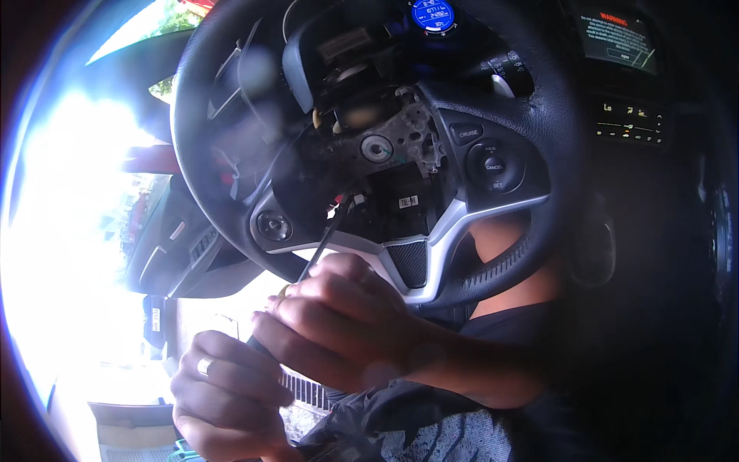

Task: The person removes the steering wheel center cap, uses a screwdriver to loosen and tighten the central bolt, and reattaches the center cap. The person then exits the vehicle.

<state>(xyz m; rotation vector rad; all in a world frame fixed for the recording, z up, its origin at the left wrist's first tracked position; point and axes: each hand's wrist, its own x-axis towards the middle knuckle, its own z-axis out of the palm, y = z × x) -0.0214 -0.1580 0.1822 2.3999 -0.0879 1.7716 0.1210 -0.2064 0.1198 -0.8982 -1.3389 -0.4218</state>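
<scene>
A screwdriver (320, 245) with a thin dark shaft slants up into the opened hub of the steering wheel (566, 154). Its tip meets the hub's lower left side, by a small red and white part (336, 203); the exact contact is too dark to make out. My right hand (342, 319) is closed round the upper handle, just below the wheel's silver lower spoke (446, 239). Lower and to the left, my left hand (227, 393), with a ring on one finger, curls round the handle's dark end. Most of the handle is hidden by my fingers.
The hub's centre cover is off, baring a metal plate with a central bolt (376, 148). Button pads flank it. At the left, the car door (173, 239) stands open to bright daylight. A lit screen (616, 38) and climate panel (630, 123) are at right. My legs lie beneath the wheel.
</scene>
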